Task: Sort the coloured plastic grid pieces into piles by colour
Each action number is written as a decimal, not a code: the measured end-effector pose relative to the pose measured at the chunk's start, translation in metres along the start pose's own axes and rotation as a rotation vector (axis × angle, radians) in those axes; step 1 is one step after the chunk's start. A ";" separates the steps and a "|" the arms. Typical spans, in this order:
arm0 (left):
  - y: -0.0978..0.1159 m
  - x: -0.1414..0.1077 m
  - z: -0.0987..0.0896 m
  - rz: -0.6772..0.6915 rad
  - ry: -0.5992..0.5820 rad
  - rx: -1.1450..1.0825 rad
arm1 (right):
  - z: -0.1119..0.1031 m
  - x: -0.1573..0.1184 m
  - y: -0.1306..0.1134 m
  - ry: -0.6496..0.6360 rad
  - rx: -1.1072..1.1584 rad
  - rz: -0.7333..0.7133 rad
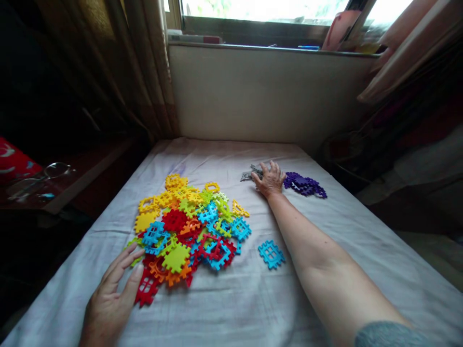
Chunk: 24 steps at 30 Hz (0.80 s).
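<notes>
My left hand (114,289) rests at the near left edge of a mixed pile of plastic interlocking building pieces (191,226), fingers stretched out beside a red window-shaped piece (146,287). Red, orange, yellow, lime and blue pieces overlap in the pile. Farther off, my right hand (270,179) lies with spread fingers by a few grey pieces (249,173), partly covering them. Just right of that hand sits a cluster of purple pieces (304,184). One blue window-shaped piece (271,254) lies alone near my right forearm.
A pale sheet (224,313) covers the surface under the pieces. Beyond it stands a white wall (267,91) below a window sill, with a pink container (340,30) on the sill. Curtains hang on both sides. Eyeglasses (58,168) lie on a dark side table at left.
</notes>
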<state>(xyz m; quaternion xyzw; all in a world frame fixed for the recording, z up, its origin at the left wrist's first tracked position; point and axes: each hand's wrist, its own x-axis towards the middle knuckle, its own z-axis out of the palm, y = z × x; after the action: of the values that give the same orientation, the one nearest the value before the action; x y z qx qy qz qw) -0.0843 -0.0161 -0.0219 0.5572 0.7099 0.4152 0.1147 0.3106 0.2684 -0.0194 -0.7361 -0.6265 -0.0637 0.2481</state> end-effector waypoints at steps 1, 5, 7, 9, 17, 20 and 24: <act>0.001 0.001 0.001 0.017 0.002 -0.005 | -0.004 -0.006 0.001 0.017 0.004 -0.030; -0.002 0.004 0.006 0.135 0.046 -0.020 | -0.024 -0.043 0.006 0.056 0.077 -0.150; -0.005 0.006 0.010 0.184 0.072 -0.032 | -0.037 -0.070 0.010 -0.003 0.139 -0.188; -0.007 0.007 0.013 0.213 0.090 -0.036 | -0.054 -0.100 0.015 -0.118 0.197 -0.169; -0.009 0.009 0.013 0.297 0.154 -0.064 | -0.114 -0.213 0.006 -0.281 0.168 -0.152; -0.011 0.008 0.011 0.283 0.184 -0.070 | -0.121 -0.228 -0.001 -0.256 0.121 -0.171; -0.011 0.009 0.011 0.248 0.216 -0.064 | -0.121 -0.223 0.005 -0.156 0.083 -0.054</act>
<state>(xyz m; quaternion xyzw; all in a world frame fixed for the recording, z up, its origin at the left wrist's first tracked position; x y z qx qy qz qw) -0.0882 -0.0038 -0.0341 0.5888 0.6301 0.5062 0.0034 0.2954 0.0156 -0.0059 -0.7109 -0.6655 0.0131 0.2271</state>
